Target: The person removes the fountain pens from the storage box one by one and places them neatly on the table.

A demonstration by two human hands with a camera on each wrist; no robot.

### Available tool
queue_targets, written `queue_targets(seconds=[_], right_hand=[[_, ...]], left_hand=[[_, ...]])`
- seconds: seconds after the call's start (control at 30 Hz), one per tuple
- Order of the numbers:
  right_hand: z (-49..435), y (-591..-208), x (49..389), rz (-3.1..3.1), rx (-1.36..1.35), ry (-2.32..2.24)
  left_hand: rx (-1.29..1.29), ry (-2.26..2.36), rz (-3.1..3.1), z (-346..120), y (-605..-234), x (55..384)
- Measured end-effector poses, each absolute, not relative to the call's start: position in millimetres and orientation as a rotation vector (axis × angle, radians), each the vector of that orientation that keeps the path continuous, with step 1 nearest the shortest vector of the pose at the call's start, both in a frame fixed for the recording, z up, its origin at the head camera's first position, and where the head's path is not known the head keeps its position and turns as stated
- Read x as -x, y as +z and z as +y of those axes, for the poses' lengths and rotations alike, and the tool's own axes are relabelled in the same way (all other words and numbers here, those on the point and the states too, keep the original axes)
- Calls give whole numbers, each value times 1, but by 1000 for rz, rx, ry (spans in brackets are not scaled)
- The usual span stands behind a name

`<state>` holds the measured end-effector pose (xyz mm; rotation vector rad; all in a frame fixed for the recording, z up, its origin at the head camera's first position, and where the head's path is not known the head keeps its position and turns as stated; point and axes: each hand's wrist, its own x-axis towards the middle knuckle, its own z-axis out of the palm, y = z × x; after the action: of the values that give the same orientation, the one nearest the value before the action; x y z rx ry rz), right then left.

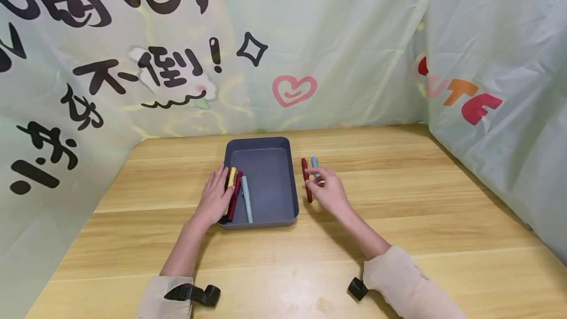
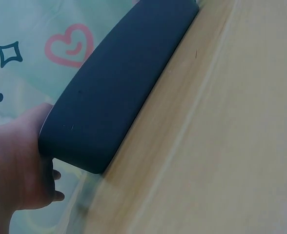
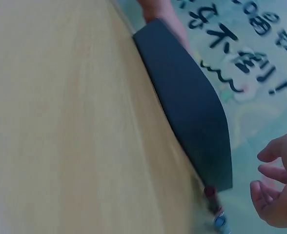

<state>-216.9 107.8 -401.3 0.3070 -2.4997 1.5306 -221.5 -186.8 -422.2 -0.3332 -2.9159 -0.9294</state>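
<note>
Tray [image 1: 272,186] flat on the bench [image 1: 376,279]. Along its left side a yellow pen [image 1: 232,177], a wine-red pen [image 1: 235,196] and a pale blue pen [image 1: 247,202] are contained. To the right of the tray, outside it, a dark red pen [image 1: 304,165] and a blue pen [image 1: 314,162] are laid side by side.

Left hand [image 1: 214,197]: placed at the tray's left wall, fingers outstretched, thumb over the rim. Right hand [image 1: 328,190]: poised over the two outer pens, thumb and forefinger bent with a narrow gap; nothing appears to be held.

Risks (judged): the blue pen could be nudged or rolled if the dark red one is pinched off-centre, the two being so near. The pens by the left wall could be shifted should the left thumb be pressed inward. The tray could be slid if its right wall were knocked.

Obscured: most of the blue pen is covered by the right fingers; a yellowish patch between them cannot be identified. Fingertip contact with the dark red pen cannot be confirmed. Tray contents are concealed by its walls in both wrist views.
</note>
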Motion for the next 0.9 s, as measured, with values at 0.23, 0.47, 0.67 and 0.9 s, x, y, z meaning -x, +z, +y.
queue_targets(seconds=[0.23,0.47,0.67,0.9], right_hand=[[75,-385,215,-2558,-522,1404],[42,-381,217,-2690,-689,1352],[18,-385,219,-2792,-824,1282],[0,-392,221,-2897,-921,1253]], left_hand=[[333,-964,-2923,-187,-422,221],[331,-940,-2939,-187,-422,222],[304,-928,-2955,-187,-422,222],[301,-912,-2971,-187,-422,223]])
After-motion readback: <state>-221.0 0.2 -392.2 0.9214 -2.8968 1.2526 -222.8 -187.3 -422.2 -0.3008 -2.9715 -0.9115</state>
